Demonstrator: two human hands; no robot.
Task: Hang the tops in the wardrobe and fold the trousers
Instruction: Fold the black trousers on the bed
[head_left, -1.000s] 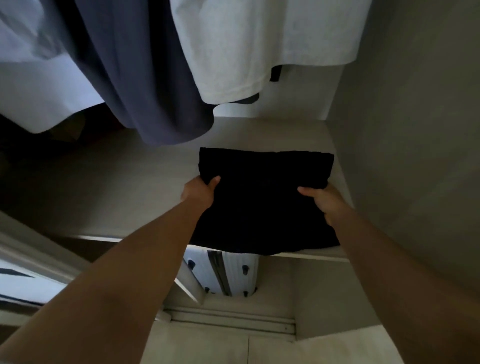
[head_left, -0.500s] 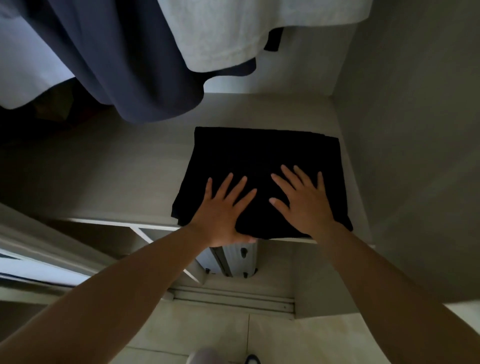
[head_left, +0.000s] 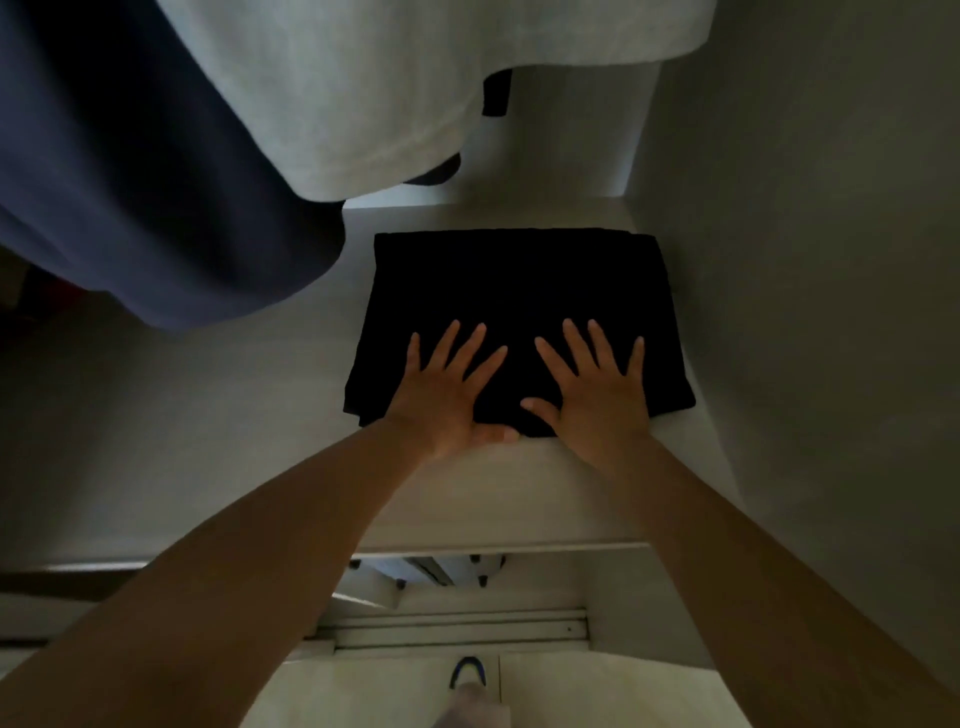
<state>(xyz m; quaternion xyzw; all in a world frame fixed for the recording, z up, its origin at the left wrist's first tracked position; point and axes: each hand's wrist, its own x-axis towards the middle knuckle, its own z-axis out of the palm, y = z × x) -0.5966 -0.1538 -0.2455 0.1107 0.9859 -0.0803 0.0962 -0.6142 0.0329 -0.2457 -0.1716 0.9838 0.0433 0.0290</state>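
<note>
Folded black trousers (head_left: 514, 280) lie flat on the pale wardrobe shelf (head_left: 234, 415), close to the right wall. My left hand (head_left: 447, 395) rests on their near left part with fingers straight and spread. My right hand (head_left: 597, 389) lies flat beside it on the near right part, fingers spread too. Above hang a navy top (head_left: 156, 182) at the left and a white top (head_left: 363, 88) in the middle.
The wardrobe's right side wall (head_left: 805, 312) stands right beside the trousers. The shelf's front edge (head_left: 493, 548) runs below my wrists, with a sliding-door track (head_left: 452, 629) and pale floor beneath. A shoe tip (head_left: 467, 673) shows at the bottom.
One second ago both hands gripped the trousers' sides, with them overhanging the shelf edge. They then let go and lay flat on top; the trousers now sit further back, fully on the shelf.
</note>
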